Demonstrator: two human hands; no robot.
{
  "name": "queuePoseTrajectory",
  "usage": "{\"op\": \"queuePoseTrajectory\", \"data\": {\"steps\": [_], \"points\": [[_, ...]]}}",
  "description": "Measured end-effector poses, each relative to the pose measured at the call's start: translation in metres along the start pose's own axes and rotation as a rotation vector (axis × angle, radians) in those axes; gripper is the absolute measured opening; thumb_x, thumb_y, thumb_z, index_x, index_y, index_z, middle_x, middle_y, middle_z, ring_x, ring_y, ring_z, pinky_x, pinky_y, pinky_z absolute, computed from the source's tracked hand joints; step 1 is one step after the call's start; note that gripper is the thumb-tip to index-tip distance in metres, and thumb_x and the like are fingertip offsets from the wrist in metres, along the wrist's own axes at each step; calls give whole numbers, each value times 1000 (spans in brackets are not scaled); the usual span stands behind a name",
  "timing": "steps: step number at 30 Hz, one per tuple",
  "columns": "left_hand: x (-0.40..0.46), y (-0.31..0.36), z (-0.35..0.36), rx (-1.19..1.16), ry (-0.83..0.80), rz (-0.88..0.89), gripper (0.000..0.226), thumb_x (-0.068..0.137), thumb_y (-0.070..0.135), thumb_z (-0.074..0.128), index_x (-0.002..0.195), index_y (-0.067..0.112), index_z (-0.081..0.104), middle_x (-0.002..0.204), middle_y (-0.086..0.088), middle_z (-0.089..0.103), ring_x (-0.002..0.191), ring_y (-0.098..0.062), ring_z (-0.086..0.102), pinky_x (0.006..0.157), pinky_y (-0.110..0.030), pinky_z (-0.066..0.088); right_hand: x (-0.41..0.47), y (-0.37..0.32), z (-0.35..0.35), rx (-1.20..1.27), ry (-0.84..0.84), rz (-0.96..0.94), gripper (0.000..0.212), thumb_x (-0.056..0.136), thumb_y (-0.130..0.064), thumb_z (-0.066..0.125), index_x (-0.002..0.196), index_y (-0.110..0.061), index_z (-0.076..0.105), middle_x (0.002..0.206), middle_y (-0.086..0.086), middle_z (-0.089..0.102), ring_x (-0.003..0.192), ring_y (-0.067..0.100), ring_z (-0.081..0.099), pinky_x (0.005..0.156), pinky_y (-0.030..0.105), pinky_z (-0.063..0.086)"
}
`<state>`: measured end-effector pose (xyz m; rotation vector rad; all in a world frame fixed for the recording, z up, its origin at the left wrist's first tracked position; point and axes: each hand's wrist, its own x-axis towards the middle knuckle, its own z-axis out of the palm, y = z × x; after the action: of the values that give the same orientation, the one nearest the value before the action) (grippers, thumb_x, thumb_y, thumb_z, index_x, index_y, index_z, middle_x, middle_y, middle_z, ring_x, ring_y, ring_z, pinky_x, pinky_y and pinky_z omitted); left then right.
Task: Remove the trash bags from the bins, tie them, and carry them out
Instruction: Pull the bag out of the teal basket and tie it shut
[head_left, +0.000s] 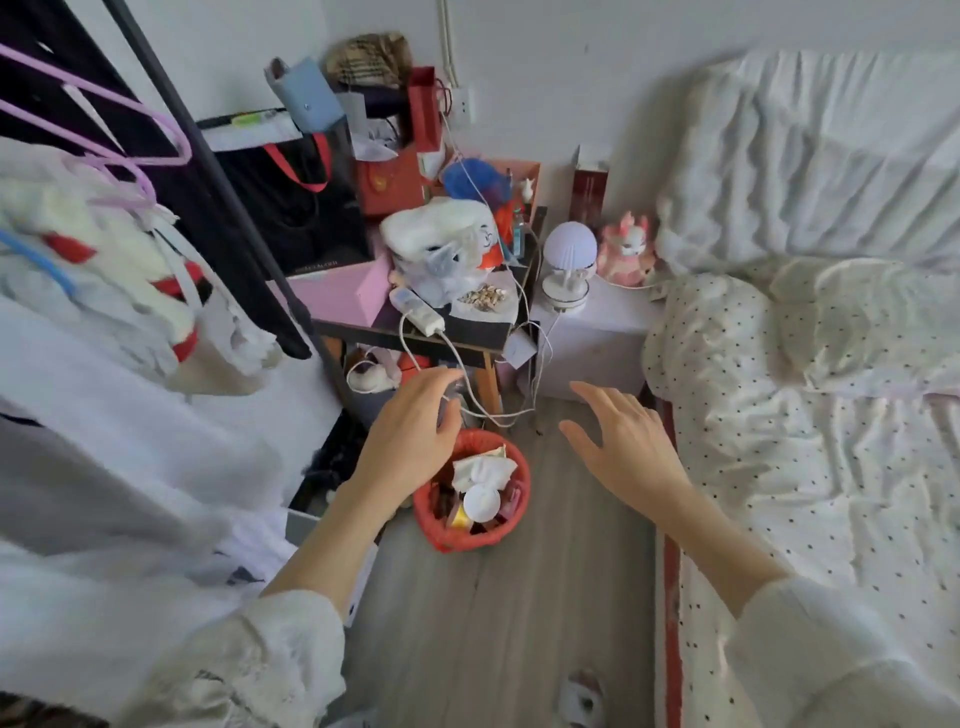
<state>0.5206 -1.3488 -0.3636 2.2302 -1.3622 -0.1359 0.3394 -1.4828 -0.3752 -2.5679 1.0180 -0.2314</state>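
A small bin lined with a red trash bag (441, 535) stands on the wooden floor below a cluttered side table. It is full of tissues, a white round lid and wrappers. My left hand (415, 421) hovers over the bin's far left rim, fingers spread and curved, holding nothing that I can see. My right hand (623, 441) is out to the right of the bin, above the floor, open with fingers apart and apart from the bag.
A cluttered side table (467, 332) with a power strip and dangling white cables (467, 384) stands just behind the bin. A bed with dotted bedding (805, 467) fills the right. Hanging clothes (104, 338) crowd the left. A white nightstand (592, 338) holds a lamp.
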Motion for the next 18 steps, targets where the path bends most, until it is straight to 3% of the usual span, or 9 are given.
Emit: {"op": "queuePoseTrajectory", "data": {"steps": [5, 12, 16, 18], "points": [[48, -50, 73, -5, -37, -94, 36, 94, 18, 42, 129, 14, 47, 131, -1, 53, 123, -15, 48, 92, -16, 33, 75, 41, 64, -3, -124, -11, 52, 94, -41, 42, 142, -24, 33, 141, -1, 46, 131, 20, 41, 106, 38, 32], [62, -150, 188, -4, -164, -195, 37, 93, 22, 42, 129, 18, 46, 134, 1, 49, 124, -16, 47, 100, -33, 43, 125, 82, 190, -24, -295, 84, 51, 94, -41, 39, 142, -23, 32, 143, 1, 44, 130, 22, 41, 103, 37, 35], [56, -233, 275, 78, -208, -195, 37, 89, 31, 34, 121, 21, 50, 124, 0, 55, 117, -22, 51, 95, -44, 45, 147, 106, 290, 36, -291, 177, 47, 96, -35, 39, 140, -18, 36, 141, 5, 45, 130, 25, 40, 101, 37, 36], [44, -273, 322, 167, -209, -225, 46, 85, 34, 27, 120, 18, 52, 119, -7, 55, 115, -30, 50, 95, -47, 43, 157, 120, 346, 82, -272, 212, 41, 96, -28, 39, 134, -13, 42, 134, 9, 50, 124, 28, 44, 93, 36, 39]]}}
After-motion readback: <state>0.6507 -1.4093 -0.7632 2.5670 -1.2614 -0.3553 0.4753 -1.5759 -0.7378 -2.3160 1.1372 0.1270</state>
